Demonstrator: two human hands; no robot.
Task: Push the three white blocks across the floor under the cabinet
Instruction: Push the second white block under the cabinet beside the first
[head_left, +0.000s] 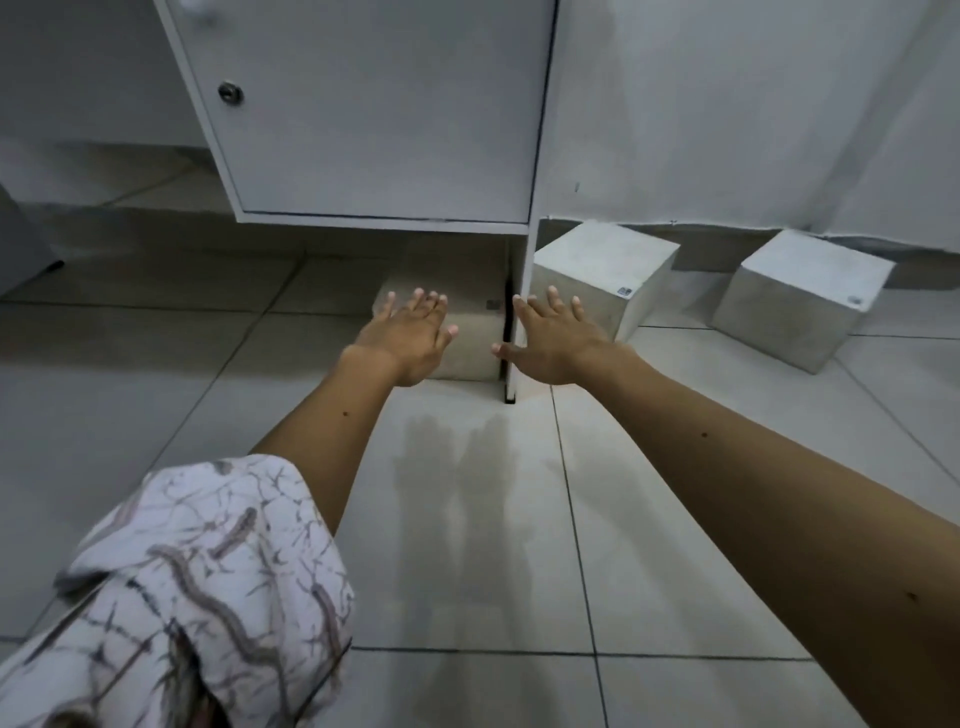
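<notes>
One white block (470, 338) sits in shadow under the white cabinet (374, 119), just left of the cabinet's side panel (522, 332). My left hand (410, 340) lies flat against this block's near face, fingers spread. My right hand (550, 343) is spread open in front of the side panel and the second white block (602, 270), which stands right of the panel by the wall. A third white block (802, 296) stands farther right on the floor.
The floor (467, 519) is pale tile with dark grout lines. A white wall (753, 104) runs behind the two right-hand blocks. A grey object (21, 244) stands at the far left edge. A patterned sleeve (208, 597) covers my left upper arm.
</notes>
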